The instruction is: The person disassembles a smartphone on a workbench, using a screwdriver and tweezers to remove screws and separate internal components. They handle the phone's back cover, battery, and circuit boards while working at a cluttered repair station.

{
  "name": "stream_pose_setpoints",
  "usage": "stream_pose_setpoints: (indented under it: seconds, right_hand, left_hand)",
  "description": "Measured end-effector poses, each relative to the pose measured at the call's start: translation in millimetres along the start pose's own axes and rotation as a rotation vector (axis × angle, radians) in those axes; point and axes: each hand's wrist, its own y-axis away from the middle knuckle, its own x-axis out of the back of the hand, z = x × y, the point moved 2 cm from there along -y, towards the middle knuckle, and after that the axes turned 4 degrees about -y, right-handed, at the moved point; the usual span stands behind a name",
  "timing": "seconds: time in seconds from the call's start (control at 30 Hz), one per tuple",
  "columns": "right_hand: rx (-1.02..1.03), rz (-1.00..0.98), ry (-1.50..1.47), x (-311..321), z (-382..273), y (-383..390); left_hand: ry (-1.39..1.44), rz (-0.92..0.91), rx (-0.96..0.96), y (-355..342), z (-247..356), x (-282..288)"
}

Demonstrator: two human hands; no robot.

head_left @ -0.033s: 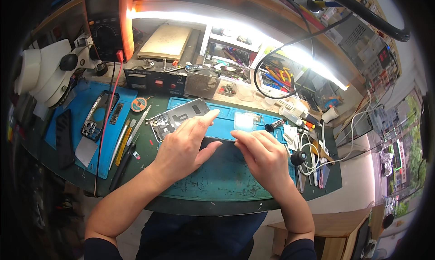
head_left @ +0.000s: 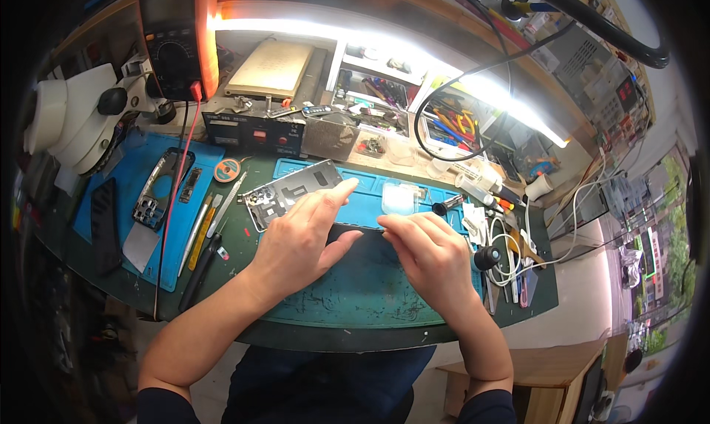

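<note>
A thin, dark-edged flat piece [head_left: 356, 226] spans the gap between my hands, seen almost edge-on over the blue-green work mat [head_left: 362, 298]; its exact kind cannot be told. My left hand [head_left: 303, 239] is at its left end, index finger and thumb apart, other fingers hidden beneath. At the right end, my right hand [head_left: 425, 250] pinches it, thumb and fingertips together. Beyond my left hand lies a grey metal phone mid-frame [head_left: 292, 193], tilted on the mat. A small clear plastic box [head_left: 400, 198] sits just past my right fingertips.
An opened phone housing [head_left: 161, 191], a solder spool [head_left: 227, 170] and a yellow-handled tool [head_left: 199, 245] lie left. An orange multimeter [head_left: 177, 39] hangs above, its leads crossing that side. White cable [head_left: 506, 265] coils at right near a black loupe-like cylinder [head_left: 487, 258].
</note>
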Motion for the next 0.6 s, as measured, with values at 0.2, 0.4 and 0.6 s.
stream_pose_setpoints:
  seconds: [0.2, 0.4, 0.6]
  right_hand:
    - [0.008, -0.061, 0.059, 3, -1, -4]
    - [0.044, -0.044, 0.056, 3, 3, -4]
    - [0.101, -0.017, 0.053, 1, 11, 1]
  left_hand:
    - [0.005, 0.027, -0.014, -1, -1, -1]
    - [0.003, 0.025, -0.006, -1, -1, -1]
    - [0.016, 0.038, -0.006, -2, -2, -2]
